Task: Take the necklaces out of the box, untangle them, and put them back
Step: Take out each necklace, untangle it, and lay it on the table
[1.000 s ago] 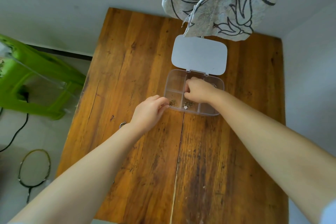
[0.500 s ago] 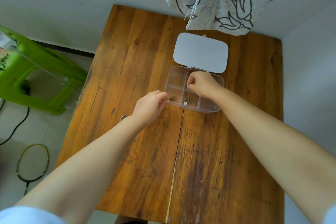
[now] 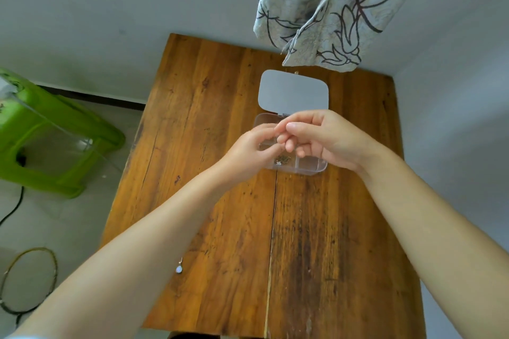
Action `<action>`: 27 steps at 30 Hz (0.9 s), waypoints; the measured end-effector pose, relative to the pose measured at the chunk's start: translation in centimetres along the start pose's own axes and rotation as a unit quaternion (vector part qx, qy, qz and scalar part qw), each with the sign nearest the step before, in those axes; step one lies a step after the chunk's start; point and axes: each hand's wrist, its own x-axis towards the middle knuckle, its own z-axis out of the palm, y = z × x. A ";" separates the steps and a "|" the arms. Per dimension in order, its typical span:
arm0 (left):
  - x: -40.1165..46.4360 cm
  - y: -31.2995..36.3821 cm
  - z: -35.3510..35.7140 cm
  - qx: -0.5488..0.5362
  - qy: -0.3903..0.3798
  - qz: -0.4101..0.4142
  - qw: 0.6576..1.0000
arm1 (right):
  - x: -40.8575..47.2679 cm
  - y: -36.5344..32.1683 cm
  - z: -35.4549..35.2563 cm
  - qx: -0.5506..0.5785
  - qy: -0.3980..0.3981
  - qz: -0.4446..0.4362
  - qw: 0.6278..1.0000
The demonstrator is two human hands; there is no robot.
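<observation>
A clear compartment box [image 3: 311, 172] sits on the wooden table [image 3: 220, 107] with its white lid [image 3: 294, 91] flipped open behind it. A small tangled gold necklace [image 3: 282, 159] with a white charm lies in a front compartment. My left hand [image 3: 249, 150] and right hand [image 3: 322, 137] hover just above the box. Their fingertips are pinched together on a fine necklace taken from the box, too thin to make out. A pale pendant [image 3: 179, 270] on a thin chain shows beside my left forearm.
A patterned curtain [image 3: 330, 8] hangs over the table's far edge, just behind the lid. Grey walls close in the back and right sides. On the floor to the left stand a green plastic stool [image 3: 55, 146] and a racket [image 3: 30, 281].
My right hand has lifted out of the box with its fingers pinched. My left hand has left the box's front edge and risen to meet it.
</observation>
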 end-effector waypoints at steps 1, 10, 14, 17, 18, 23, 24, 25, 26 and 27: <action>-0.3 0.4 -0.6 -0.014 -0.010 -0.010 1.000 | -0.4 0.1 0.5 0.021 0.010 -0.002 1.000; -3.2 -2.5 -7.1 -0.029 -0.186 -0.138 0.972 | -3.6 5.5 4.9 0.135 0.163 0.044 0.976; -3.4 -3.6 -8.2 0.028 -0.237 -0.182 0.954 | -4.8 9.5 8.9 0.163 0.198 0.112 0.960; -3.3 -4.4 -7.9 0.133 -0.292 -0.203 0.925 | -5.3 12.4 12.1 0.122 0.234 0.183 0.947; -3.2 -4.8 -7.6 0.174 -0.309 -0.203 0.913 | -5.3 13.3 13.1 0.110 0.249 0.205 0.940; -2.7 -7.3 -5.8 0.312 -0.347 -0.152 0.871 | -4.7 17.4 17.7 0.125 0.294 0.288 0.903; -2.7 -7.9 -5.5 0.331 -0.343 -0.141 0.868 | -4.5 18.1 18.5 0.148 0.299 0.303 0.893; -2.8 -8.5 -5.0 0.352 -0.339 -0.126 0.864 | -4.3 18.6 19.2 0.175 0.305 0.314 0.882; -3.0 -9.0 -4.5 0.372 -0.333 -0.108 0.859 | -4.2 19.0 19.8 0.199 0.312 0.323 0.871; -3.2 -9.3 -4.1 0.391 -0.326 -0.087 0.856 | -4.0 19.3 20.3 0.209 0.318 0.329 0.864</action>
